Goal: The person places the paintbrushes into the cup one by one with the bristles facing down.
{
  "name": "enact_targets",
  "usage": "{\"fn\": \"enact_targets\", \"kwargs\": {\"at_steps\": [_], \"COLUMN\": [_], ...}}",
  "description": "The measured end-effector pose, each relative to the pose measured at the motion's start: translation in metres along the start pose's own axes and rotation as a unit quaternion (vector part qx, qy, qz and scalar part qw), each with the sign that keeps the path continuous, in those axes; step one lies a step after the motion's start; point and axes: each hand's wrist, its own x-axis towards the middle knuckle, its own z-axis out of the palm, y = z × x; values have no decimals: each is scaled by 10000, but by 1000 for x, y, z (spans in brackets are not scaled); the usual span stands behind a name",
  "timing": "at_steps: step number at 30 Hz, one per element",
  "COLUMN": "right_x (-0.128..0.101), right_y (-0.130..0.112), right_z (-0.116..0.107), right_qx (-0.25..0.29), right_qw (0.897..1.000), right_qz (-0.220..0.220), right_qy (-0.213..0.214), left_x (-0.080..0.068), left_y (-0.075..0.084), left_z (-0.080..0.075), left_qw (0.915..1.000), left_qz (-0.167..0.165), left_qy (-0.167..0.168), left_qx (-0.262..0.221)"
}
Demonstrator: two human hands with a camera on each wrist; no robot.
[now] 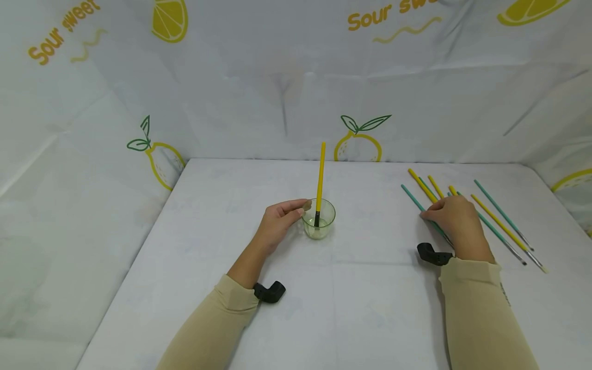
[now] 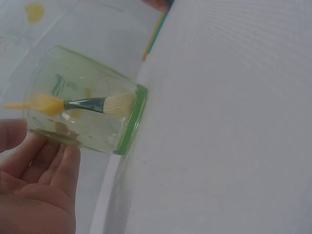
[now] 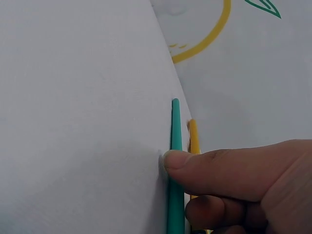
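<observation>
The left hand (image 1: 279,221) rests on the table (image 1: 231,205) with fingers loosely extended, fingertips touching the side of a clear green glass (image 1: 319,218) without closing around it. The glass stands near the middle of the table, and a yellow brush (image 1: 320,177) stands upright in it, bristles down against the bottom. The right hand (image 1: 455,221) lies toward the table's right edge, thumb and fingers pinching a green brush (image 1: 411,198) that lies flat on the table. Beside it, partly under the hand, lie more yellow and green brushes (image 1: 501,223) fanned out toward the right edge. A lemon-printed cloth (image 1: 277,77) lines the walls behind the far edge.
</observation>
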Motion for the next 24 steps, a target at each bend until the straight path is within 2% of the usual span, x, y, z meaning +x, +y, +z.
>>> {"fn": "enact_targets", "kwargs": {"at_steps": [16, 24], "right_x": [0, -1], "right_y": [2, 1], "right_z": [4, 3], "right_qx": [-22, -28], "right_qw": [9999, 9998], "right_qz": [158, -10], "right_qy": [-26, 201], "left_x": [1, 0], "left_y": [-2, 0], "left_z": [-1, 0], "left_qw": [10000, 10000], "left_qz": [-22, -27], "left_qy": [-52, -17], "left_qx": [-50, -28]}}
